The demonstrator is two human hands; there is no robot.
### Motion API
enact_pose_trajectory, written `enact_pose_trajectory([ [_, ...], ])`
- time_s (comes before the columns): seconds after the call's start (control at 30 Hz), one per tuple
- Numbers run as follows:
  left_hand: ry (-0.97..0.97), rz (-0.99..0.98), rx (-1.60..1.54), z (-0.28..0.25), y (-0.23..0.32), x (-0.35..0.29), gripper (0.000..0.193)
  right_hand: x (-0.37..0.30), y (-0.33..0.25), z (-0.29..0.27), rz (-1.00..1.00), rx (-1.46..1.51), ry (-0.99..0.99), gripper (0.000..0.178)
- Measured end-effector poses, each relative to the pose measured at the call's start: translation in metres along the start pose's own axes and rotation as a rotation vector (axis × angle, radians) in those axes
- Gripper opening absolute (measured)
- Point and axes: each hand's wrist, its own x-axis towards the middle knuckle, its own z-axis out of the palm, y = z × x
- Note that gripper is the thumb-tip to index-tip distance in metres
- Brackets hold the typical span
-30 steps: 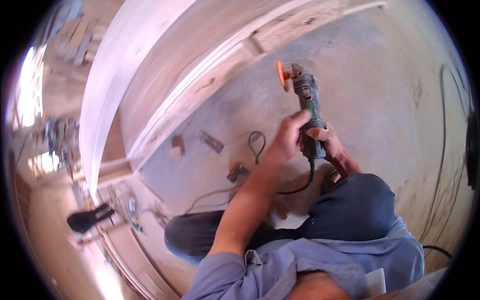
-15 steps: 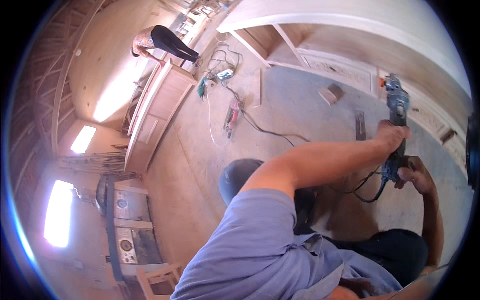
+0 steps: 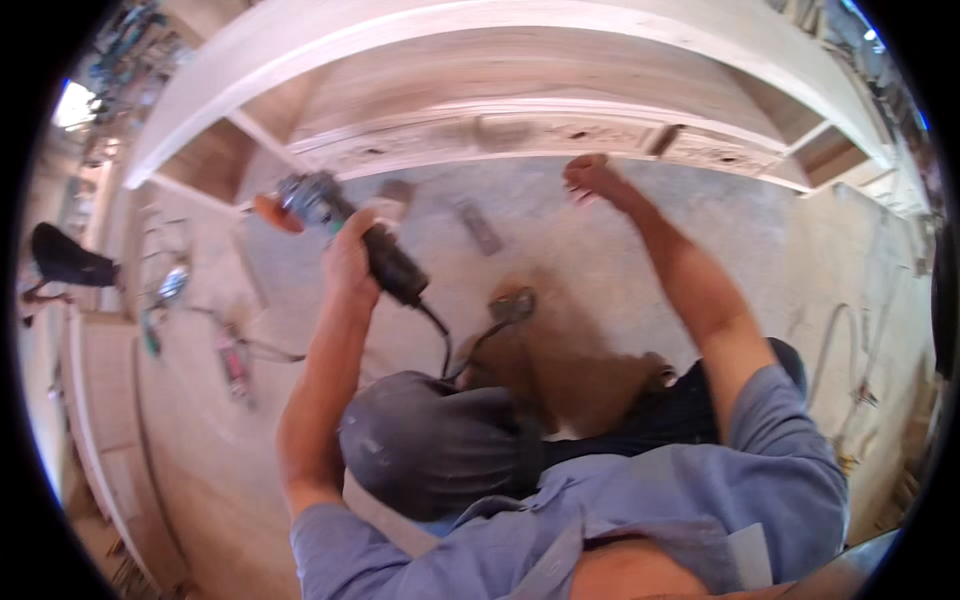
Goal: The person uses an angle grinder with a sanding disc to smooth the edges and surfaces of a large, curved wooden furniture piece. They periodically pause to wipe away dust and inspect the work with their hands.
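Observation:
My left hand (image 3: 350, 262) is wrapped around the dark body of an angle grinder (image 3: 395, 265). An orange disc (image 3: 278, 213) sits at the grinder's head, raised over the floor near the left end of a pale wooden cabinet (image 3: 470, 22). From the rear of the tool, a black cord (image 3: 440, 325) runs down toward my knee. Away to the right, my right hand (image 3: 595, 180) is held out by the cabinet's carved lower panels (image 3: 570, 135), its fingers loosely bent and apart, with nothing visible in them. Whether it touches the wood I cannot tell.
On the concrete floor lie a flat dark bar (image 3: 478, 228), a small wooden block (image 3: 395, 190) and a red tool (image 3: 232, 362). Loose cable (image 3: 845, 370) trails at the right. Another wooden cabinet (image 3: 108, 400) and a person's dark-clothed leg (image 3: 70, 260) are at the left.
My right hand has let go of the grinder's rear and moved out to the right. The left hand keeps hold of the grinder. The view has swung right toward the cabinet.

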Motion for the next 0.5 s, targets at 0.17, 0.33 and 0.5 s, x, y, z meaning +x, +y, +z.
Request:
enact_pose_trajectory([
  [0.17, 0.169, -0.122, -0.074, -0.031, -0.039, 0.012, 0.028, -0.019, -0.009, 0.034, 0.153, 0.885, 0.235, 0.036],
  [0.33, 0.226, -0.235, -0.134, -0.057, -0.083, 0.027, 0.024, 0.017, -0.039, 0.036, 0.073, 1.098, 0.386, 0.065],
  [0.5, 0.154, -0.210, -0.143, -0.076, -0.096, 0.031, 0.024, 0.057, -0.061, 0.042, 0.063, 1.264, 0.557, 0.070],
])
